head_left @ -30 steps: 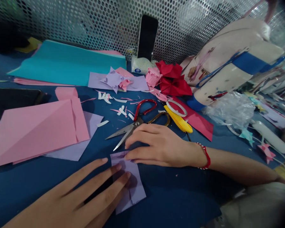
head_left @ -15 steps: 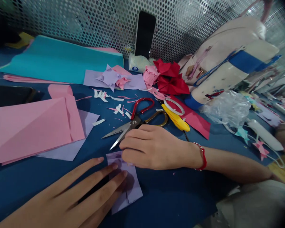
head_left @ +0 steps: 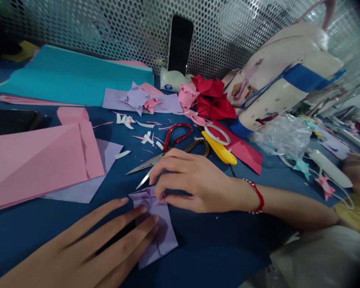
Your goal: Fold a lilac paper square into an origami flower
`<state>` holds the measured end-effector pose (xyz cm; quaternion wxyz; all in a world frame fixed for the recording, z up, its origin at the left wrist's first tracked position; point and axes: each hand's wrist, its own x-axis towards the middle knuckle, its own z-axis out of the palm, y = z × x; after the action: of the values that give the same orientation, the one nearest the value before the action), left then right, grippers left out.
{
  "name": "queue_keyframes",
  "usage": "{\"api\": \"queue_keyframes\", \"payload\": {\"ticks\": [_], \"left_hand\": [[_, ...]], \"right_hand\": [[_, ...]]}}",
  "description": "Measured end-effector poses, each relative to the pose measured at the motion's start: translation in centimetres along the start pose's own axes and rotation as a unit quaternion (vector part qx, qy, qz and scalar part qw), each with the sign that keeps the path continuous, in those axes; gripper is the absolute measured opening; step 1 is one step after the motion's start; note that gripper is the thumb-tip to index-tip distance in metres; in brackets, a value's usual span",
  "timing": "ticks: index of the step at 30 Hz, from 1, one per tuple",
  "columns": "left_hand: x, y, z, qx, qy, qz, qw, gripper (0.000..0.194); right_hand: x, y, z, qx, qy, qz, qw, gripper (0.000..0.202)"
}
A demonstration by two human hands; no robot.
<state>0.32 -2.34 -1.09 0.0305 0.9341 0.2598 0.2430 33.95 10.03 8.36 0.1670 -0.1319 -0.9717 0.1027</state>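
Observation:
A creased strip of purple paper (head_left: 165, 236) lies on the blue tabletop in front of me. My left hand (head_left: 99, 240) rests with its fingers stretched out and apart, the fingertips pressing on the paper's left side. From the right, my right hand (head_left: 192, 184) reaches over the paper's far end; its fingers are bent, and thumb and a fingertip come together on the folded edge. A red bracelet (head_left: 259, 198) circles that wrist. Just beyond the right hand lie scissors (head_left: 178, 138) with parted blades, partly hidden by its fingers.
Pink paper sheets (head_left: 45, 160) lie at left, a turquoise sheet (head_left: 78, 78) behind. Paper scraps (head_left: 148, 138), a yellow cutter (head_left: 219, 148), a tape roll (head_left: 217, 134) and red folded flowers (head_left: 213, 98) lie farther back. A phone (head_left: 180, 46) leans upright; a bottle (head_left: 282, 94) stands right.
My right hand's fingers have loosened from a tight curl and lifted slightly, uncovering more of the purple paper's folded far edge. My left hand stays in place on the paper.

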Motion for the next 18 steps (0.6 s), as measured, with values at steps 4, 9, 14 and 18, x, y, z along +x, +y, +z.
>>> {"api": "queue_keyframes", "payload": {"ticks": [4, 9, 14, 18], "left_hand": [[-0.1, -0.1, 0.1, 0.002, 0.003, 0.0, 1.0, 0.072], [-0.2, -0.1, 0.1, 0.011, 0.01, 0.003, 1.0, 0.072], [0.1, -0.1, 0.3, 0.008, 0.009, 0.013, 1.0, 0.066], [0.6, -0.1, 0.1, 0.003, 0.009, 0.02, 1.0, 0.06]], "right_hand": [[0.0, 0.6, -0.3, 0.022, -0.038, -0.026, 0.999, 0.018], [0.1, 0.6, 0.4, -0.051, -0.036, -0.057, 0.996, 0.03], [-0.1, 0.5, 0.8, -0.049, 0.043, -0.064, 0.996, 0.036], [-0.7, 0.9, 0.7, -0.024, 0.069, -0.076, 0.994, 0.035]]}}
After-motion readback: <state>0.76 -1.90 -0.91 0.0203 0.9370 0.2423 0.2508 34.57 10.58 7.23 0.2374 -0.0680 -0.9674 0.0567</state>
